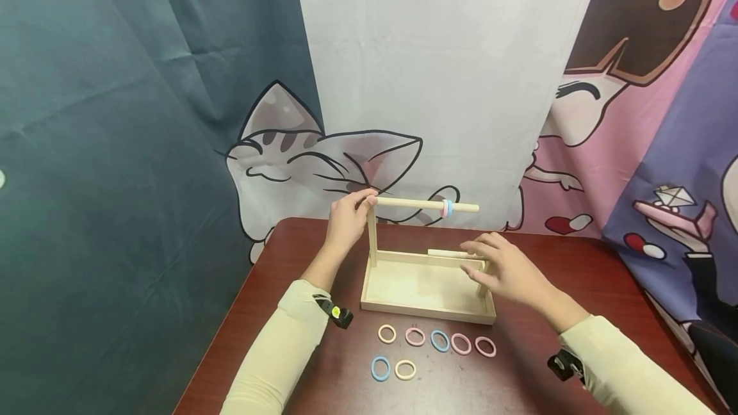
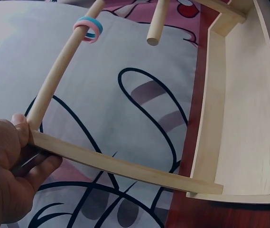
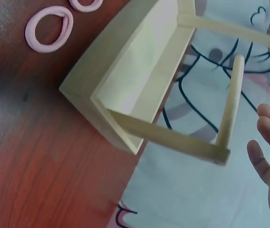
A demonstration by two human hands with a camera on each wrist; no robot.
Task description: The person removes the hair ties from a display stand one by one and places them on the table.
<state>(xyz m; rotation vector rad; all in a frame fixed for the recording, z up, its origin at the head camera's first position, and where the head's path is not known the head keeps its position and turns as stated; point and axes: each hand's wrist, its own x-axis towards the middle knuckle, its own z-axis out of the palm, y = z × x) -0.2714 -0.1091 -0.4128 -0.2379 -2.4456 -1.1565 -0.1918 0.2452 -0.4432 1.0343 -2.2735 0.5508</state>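
My left hand (image 1: 348, 218) grips the top of the wooden stand's tall left post (image 2: 120, 165), where the upper rod (image 1: 406, 203) joins it. Thumb and fingers lie on either side of that corner in the left wrist view. Toward the rod's free end hang a pink hair tie (image 2: 81, 23) and a blue hair tie (image 1: 450, 205), side by side. Near the shorter right post (image 3: 168, 138) is my right hand (image 1: 510, 268), fingers spread and holding nothing. The lower rod (image 3: 231, 102) extends from this post. Both posts rise from a shallow wooden tray (image 1: 426, 313).
In front of the tray, several pink, blue and pale yellow hair ties lie on the dark red table (image 1: 536, 364), among them a pale yellow one (image 1: 405, 377) and a blue one (image 1: 373, 374). A cartoon-printed curtain (image 1: 450, 82) hangs behind the table.
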